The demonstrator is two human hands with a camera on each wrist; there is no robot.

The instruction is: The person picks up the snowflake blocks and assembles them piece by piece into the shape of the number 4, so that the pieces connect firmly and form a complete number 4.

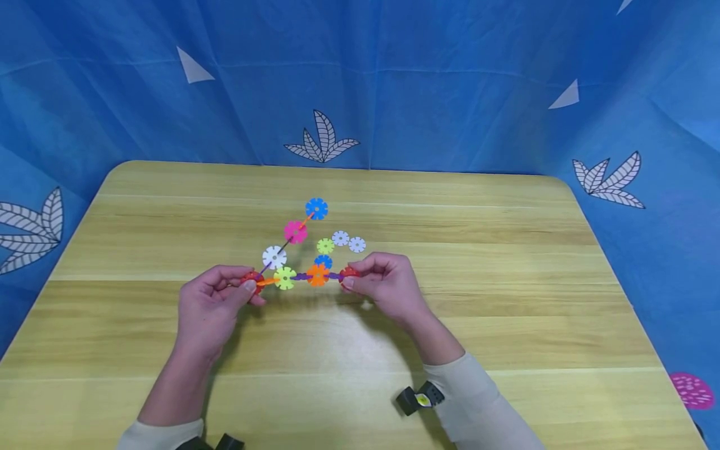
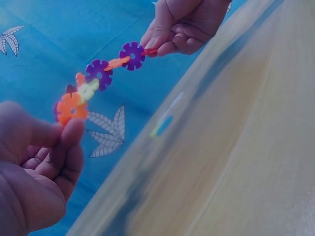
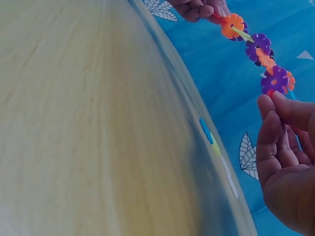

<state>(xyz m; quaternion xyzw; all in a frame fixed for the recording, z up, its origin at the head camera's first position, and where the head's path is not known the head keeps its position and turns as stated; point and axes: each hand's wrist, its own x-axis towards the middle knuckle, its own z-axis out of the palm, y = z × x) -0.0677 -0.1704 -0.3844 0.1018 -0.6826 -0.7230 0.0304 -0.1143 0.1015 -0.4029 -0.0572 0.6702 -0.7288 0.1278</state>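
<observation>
Notched plastic snowflake discs, slotted into one another, form a chain (image 1: 317, 275) held up over the table between both hands. My left hand (image 1: 207, 309) pinches the red disc (image 1: 247, 279) at the chain's left end between thumb and fingers. With thumb and fingertips, my right hand (image 1: 394, 289) pinches another red disc (image 1: 346, 272) at the right end. Between them run orange, yellow-green and purple discs. From the left end a second row slants up and away, with a white disc (image 1: 274, 257), a pink disc (image 1: 295, 232) and a blue disc (image 1: 317, 209) at its tip.
Beyond the chain, a yellow-green disc (image 1: 325, 245), two white discs (image 1: 357, 244) and a blue disc (image 1: 323, 260) lie flat on the wooden table (image 1: 506, 281). A blue curtain (image 1: 427, 94) with leaf prints hangs behind it. A black wrist device (image 1: 419, 398) sits at the right sleeve.
</observation>
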